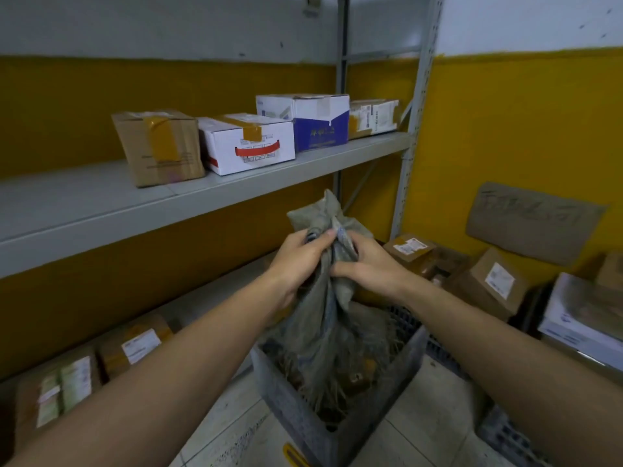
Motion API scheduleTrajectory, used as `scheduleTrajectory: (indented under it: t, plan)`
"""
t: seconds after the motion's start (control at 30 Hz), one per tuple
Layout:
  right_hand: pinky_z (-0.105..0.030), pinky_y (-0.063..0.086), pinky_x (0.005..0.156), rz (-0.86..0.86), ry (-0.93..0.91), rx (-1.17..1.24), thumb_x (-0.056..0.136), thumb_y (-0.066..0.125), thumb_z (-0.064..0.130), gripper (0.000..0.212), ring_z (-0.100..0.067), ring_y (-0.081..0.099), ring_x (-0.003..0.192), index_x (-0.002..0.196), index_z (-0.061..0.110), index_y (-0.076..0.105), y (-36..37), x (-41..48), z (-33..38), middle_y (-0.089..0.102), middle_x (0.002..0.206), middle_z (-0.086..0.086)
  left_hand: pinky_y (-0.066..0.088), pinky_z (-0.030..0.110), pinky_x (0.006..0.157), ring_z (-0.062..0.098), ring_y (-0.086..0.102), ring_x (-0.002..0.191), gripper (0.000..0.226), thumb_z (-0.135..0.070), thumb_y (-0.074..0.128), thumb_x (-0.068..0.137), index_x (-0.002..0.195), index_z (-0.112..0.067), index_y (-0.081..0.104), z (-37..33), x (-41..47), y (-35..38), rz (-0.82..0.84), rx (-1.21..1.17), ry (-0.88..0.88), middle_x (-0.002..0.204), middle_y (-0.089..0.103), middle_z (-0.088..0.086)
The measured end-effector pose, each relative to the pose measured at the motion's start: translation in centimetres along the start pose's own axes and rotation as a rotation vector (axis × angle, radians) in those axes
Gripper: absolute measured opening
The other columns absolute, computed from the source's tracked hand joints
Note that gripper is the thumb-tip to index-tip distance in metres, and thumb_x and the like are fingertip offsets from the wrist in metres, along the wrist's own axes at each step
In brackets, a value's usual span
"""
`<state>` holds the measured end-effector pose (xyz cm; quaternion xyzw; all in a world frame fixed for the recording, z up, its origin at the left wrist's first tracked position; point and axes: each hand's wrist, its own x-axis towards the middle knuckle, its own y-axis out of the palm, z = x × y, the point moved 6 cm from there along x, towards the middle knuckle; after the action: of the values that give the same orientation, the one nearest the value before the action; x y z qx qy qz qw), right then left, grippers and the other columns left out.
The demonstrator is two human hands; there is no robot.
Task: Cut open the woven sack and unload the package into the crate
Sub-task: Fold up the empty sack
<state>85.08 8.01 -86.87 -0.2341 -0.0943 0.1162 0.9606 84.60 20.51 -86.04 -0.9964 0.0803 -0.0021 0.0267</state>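
The woven sack [323, 298] hangs upside down over the grey crate [397, 375], its long axis close to vertical. The bunched, closed end is uppermost in the person's grip and the frayed, cut mouth trails down inside the crate walls. Both hands meet at the neck of the sack, just below its topmost bunch. The left hand [296, 261] closes round the cloth from the left, with something dark tucked under its fingers that I cannot identify. The right hand [367, 264] pinches the cloth from the right, fingers curled shut on the fabric. The two stand about equally near, touching across the gathered neck.

Whether a package remains inside I cannot tell; brown shapes show through the loose strands at the crate's bottom. By my reckoning, a lift straight up along the sack's length would let anything remaining drop out.

The labels on the boxes on the shelf [236, 183] are too blurred to read, as is the scrawl on the cardboard sign [532, 220].
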Motion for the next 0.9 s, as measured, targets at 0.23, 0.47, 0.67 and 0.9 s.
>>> scheduleTrajectory:
  t: [0.23,0.47,0.67,0.9]
  plan:
    - [-0.048,0.054,0.095,-0.221,-0.063,0.046,0.069,0.072,0.026,0.041,-0.019,0.068,0.105,0.110,0.027,0.070,-2.5,1.8,1.1,0.074,0.107,0.004,0.039,0.051,0.111,0.023,0.049,0.135,0.044,-0.043,0.051,0.098,0.132,-0.018,0.061,-1.0,-1.1,1.0,0.220,-0.162,0.063,0.142,0.057,0.005]
    - [-0.045,0.046,0.105,-0.491,-0.165,0.126,0.094,0.062,0.015,0.022,-0.019,0.059,0.116,0.109,0.029,0.056,-7.9,3.3,7.3,0.064,0.116,0.006,0.047,0.029,0.106,0.006,0.049,0.129,0.056,0.000,0.066,0.089,0.139,-0.021,0.050,-3.8,-0.9,-3.0,-0.194,0.240,0.488,0.139,0.053,-0.004]
    - [-0.021,0.049,0.095,-0.584,-0.344,0.075,0.092,0.066,0.014,0.039,-0.009,0.060,0.112,0.130,0.009,0.060,-11.0,3.0,12.1,0.065,0.121,0.004,0.034,0.035,0.110,0.013,0.031,0.139,0.114,-0.022,0.087,0.074,0.157,-0.031,0.009,-2.7,-0.3,-5.2,-0.316,0.252,0.398,0.163,0.020,-0.002]
    - [-0.031,0.057,0.087,-0.248,-0.240,0.236,0.087,0.071,0.013,0.028,-0.010,0.071,0.101,0.113,0.021,0.065,-10.9,3.2,10.3,0.074,0.109,0.005,0.035,0.037,0.114,0.012,0.039,0.140,0.151,-0.034,0.096,0.047,0.156,-0.038,-0.008,-3.2,1.3,-7.7,-0.119,0.043,0.302,0.158,0.032,-0.003]
